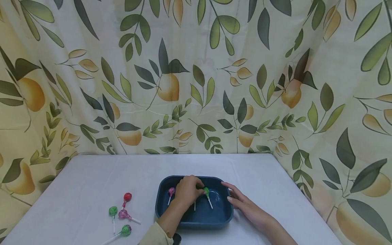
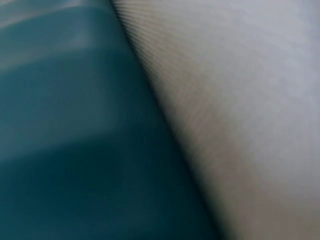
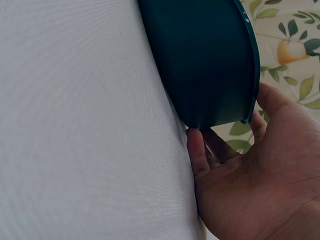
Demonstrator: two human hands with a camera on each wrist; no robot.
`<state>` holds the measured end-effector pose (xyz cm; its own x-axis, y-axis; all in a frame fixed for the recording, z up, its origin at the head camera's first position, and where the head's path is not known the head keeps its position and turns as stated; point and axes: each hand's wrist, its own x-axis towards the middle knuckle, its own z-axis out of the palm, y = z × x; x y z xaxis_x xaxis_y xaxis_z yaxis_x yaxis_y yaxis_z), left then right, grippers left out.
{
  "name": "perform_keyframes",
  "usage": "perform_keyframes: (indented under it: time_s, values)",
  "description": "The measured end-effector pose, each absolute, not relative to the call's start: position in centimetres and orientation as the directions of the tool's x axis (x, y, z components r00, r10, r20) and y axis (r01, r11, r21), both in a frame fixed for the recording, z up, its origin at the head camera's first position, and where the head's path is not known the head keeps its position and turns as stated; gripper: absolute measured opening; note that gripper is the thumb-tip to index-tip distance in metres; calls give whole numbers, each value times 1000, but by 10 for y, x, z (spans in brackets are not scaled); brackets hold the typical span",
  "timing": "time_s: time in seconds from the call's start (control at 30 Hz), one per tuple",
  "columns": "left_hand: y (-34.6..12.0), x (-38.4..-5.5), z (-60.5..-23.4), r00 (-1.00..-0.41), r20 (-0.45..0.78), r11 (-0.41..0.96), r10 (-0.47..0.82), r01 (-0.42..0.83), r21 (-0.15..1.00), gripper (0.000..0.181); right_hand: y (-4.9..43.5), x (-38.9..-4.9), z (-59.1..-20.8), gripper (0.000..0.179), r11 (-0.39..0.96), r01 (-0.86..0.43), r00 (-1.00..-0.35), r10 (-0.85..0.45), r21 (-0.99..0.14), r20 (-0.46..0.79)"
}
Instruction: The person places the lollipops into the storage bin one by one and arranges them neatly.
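1. Lollipops (image 1: 124,214) lie in two places: some inside the dark blue tray (image 1: 214,225), the others loose on the white worktop (image 1: 251,173) to its left.
2. Within the tray, a pink lollipop (image 1: 171,191) lies near the left wall and a green lollipop (image 1: 206,191) just right of the left hand (image 1: 188,190). Between them shows a white stick (image 1: 194,206), its upper end hidden by that hand.
3. Fingers of the left hand bend down over the tray, close to the green head. Its grip looks narrow, but I cannot tell whether it pinches anything. Coming from above probably lets it get past the raised walls.
4. Fairly straight fingers of the right hand (image 1: 249,207) touch the tray's right side, one at the rim and another low by the base. This grip is spread wide, likely to keep the tray from sliding.
5. Loose on the worktop are a red lollipop (image 1: 127,196), its stick pointing towards a pink one, and two green ones whose sticks meet or cross near the lower edge of view.
6. Left forearm and sleeve (image 1: 156,234) cross the near wall, covering part of the tray; a dark round object (image 1: 177,238) beside the cuff is unclear. The left wrist view shows no fingers. Behind the worktop hangs a leaf-and-fruit patterned cloth (image 1: 208,112).
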<state>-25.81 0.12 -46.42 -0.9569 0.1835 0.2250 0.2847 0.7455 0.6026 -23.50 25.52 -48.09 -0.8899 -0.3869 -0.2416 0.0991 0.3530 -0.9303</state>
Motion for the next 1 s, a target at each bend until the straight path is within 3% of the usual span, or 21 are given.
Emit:
perform_keyframes:
  time_s: [0.4, 1.0]
  values:
    - [9, -259, -463, -948, 240, 798, 210, 308, 518, 18, 254, -237, -479, 56, 356, 97, -892, -384, -930, -239]
    - [4, -257, -466, -950, 240, 771, 200, 303, 560, 16, 255, -237, -483, 55, 357, 98, -891, -384, -929, -241]
